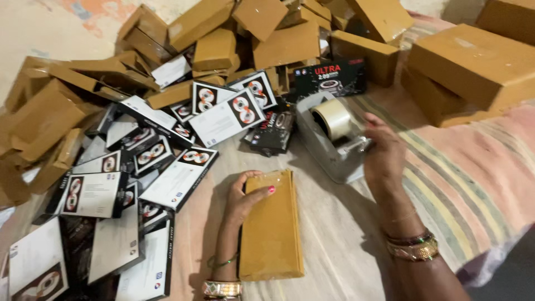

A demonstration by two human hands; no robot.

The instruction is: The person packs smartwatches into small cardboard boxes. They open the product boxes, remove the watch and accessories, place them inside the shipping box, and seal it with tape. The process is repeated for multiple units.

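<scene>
While the left hand (245, 198) lies flat, fingers clamped over the far left edge of a brown-wrapped parcel (271, 226) near centre, right hand (382, 153) reaching the grey tape dispenser (331, 139) just beyond, fingers pinched at its right side, printed boxes (106, 195) heaped left, brown cartons (473, 61) far right.

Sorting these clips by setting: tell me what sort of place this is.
Probably a home packing spot on the floor: a heap of brown cardboard boxes, printed product boxes, a tape dispenser on a striped mat.
</scene>
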